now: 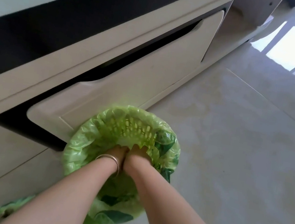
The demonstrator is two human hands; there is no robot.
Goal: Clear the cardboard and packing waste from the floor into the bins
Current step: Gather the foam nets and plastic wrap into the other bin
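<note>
both hands, left hand (118, 153) and right hand (136, 156), reach side by side into the green bin (134, 127); fingers buried in the liner bag (78, 149), so grip cannot be told. likely pressing contents down. bin stands on the floor (234, 146), touching the cabinet drawer front (128, 81).

The bin (136, 129) looks like green plastic lattice, lined with a thin, crinkled, half-clear green plastic bag (78, 145) that shines in patches. A second crumpled green bag (3, 209) shows at the near left. The cabinet (131, 66) on the left has a smooth cream satin finish with a dark, matt recess above its drawer front. The floor (244, 147) is pale glossy tile, mirroring a window at the far right. On the left wrist sits a thin, bright metal bangle (110, 158).
</note>
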